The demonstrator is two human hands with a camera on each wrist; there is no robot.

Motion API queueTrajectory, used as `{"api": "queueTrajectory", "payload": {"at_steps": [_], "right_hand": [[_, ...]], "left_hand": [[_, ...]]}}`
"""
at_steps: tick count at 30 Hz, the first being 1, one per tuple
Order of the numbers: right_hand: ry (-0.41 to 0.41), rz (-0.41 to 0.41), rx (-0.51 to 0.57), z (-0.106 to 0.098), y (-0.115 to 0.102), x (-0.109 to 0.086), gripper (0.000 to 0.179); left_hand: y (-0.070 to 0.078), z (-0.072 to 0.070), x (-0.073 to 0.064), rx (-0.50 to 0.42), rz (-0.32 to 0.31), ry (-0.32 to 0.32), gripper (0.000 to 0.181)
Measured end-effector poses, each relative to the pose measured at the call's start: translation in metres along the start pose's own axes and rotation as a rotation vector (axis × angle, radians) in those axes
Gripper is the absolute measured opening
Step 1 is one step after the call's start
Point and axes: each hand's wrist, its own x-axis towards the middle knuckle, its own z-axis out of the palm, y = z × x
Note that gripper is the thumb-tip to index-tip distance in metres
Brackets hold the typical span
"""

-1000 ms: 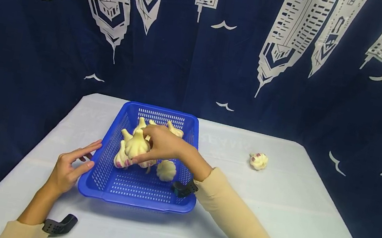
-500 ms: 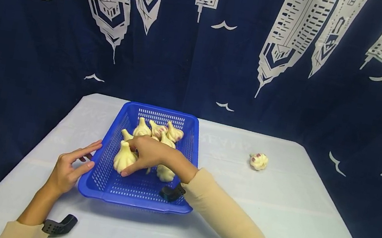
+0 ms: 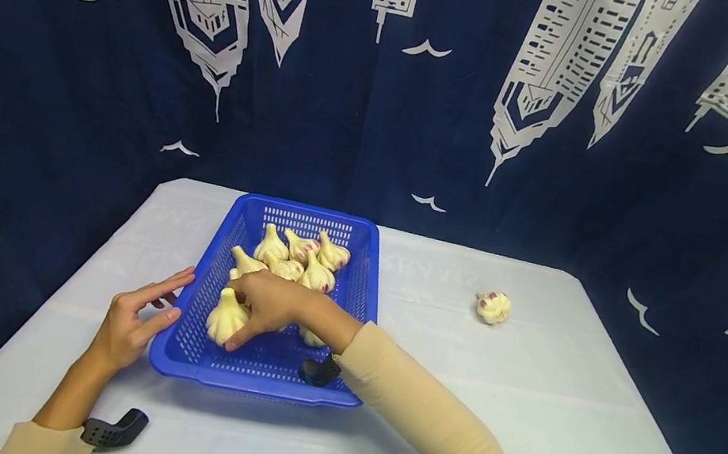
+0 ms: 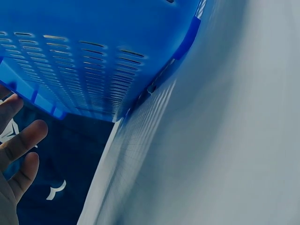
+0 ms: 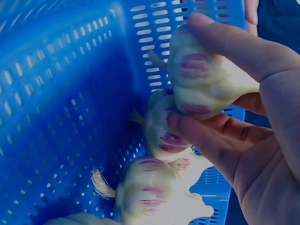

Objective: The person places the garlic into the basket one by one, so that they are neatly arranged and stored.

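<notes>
Inside a blue perforated plastic basket [image 3: 258, 384], my right hand [image 3: 273, 304] pinches a garlic bulb [image 3: 226, 319] between thumb and fingers, near the left wall. The right wrist view shows this held garlic bulb [image 5: 201, 75], cream with purple streaks, right against another garlic bulb [image 5: 164, 126]. Several more bulbs lie in the basket's far half, among them a garlic bulb [image 3: 318, 276]; my right hand partly hides some. My left hand [image 3: 134, 321] touches the basket's left rim with its fingers extended. In the left wrist view, the left fingers [image 4: 28, 136] appear beside the basket's underside.
A single garlic bulb [image 3: 493, 307] lies on the white tabletop [image 3: 523, 398], to the right of the basket. A dark blue curtain [image 3: 365, 131] with white building prints hangs behind the table.
My right hand has carried the garlic bulb down and toward the basket's near left side. More bulbs behind the hand have come into sight. The left hand has stayed on the rim.
</notes>
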Motion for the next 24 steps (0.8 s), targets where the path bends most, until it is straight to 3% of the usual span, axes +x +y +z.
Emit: {"api": "queueTrajectory", "payload": {"at_steps": [14, 24], "right_hand": [[-0.079, -0.021, -0.023, 0.0096, -0.0010, 0.0044, 0.049], [-0.071, -0.055, -0.087, 0.0103, -0.0018, 0.0058, 0.040]], "left_hand": [[0.0007, 0.0006, -0.0011, 0.010, -0.009, -0.004, 0.043], [0.0042, 0.0009, 0.0008, 0.012, -0.005, 0.000, 0.045]]}}
